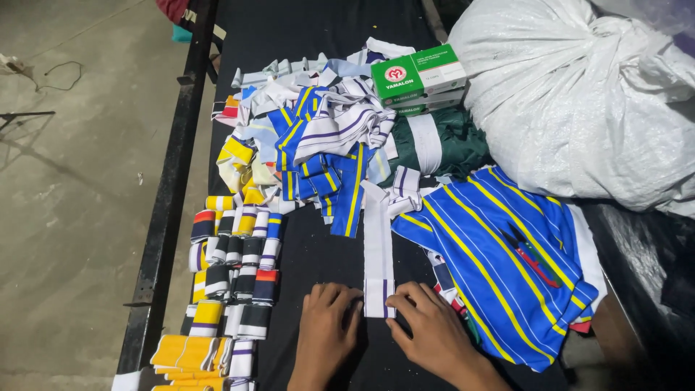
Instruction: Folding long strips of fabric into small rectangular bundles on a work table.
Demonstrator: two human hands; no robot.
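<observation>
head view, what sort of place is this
Probably a garment workshop's cutting or sorting table. Both hands press a white rib-knit strip flat on the black table, beside rows of folded striped collar pieces and thread snips on blue striped fabric.

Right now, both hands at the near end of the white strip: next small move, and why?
Probably smooth the white strip flat away from the body. The left hand and right hand press beside its near end, which lies square between them, while its far end runs up under the loose pile of striped bands and looks slightly rumpled there.
</observation>
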